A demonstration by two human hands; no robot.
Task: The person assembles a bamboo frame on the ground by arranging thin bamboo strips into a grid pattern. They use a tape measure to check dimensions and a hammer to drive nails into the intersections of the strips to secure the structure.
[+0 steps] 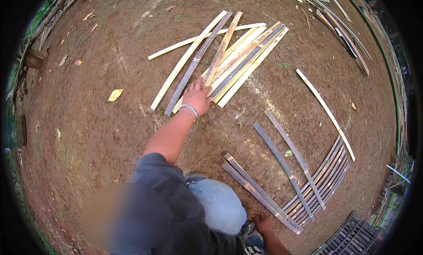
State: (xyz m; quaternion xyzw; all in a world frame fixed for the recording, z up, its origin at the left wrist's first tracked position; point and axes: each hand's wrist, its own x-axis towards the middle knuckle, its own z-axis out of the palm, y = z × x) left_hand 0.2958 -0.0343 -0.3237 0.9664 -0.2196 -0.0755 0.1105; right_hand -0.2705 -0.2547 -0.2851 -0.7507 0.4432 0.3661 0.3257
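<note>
My left hand (197, 98), with a chain bracelet (189, 108) at its wrist, reaches out to a loose pile of split bamboo strips (251, 56). Its fingers are spread and rest on the strips' near ends, beside a brown-streaked strip (222, 52). Pale and dark strips lie fanned and crossed in the pile. Down by my knee, my right hand (263, 223) is curled closed, and I see nothing in it. Beside it lie two dark strips (260, 191), close together at a slant. Their ends reach a row of parallel dark strips (324, 180).
Two dark strips (286, 167) lie across the row, and a pale strip (326, 109) runs along its far end. More bamboo pieces (343, 39) are at the upper right. A slatted rack (352, 235) stands lower right. Bare brown soil surrounds everything, with a yellow leaf (115, 95).
</note>
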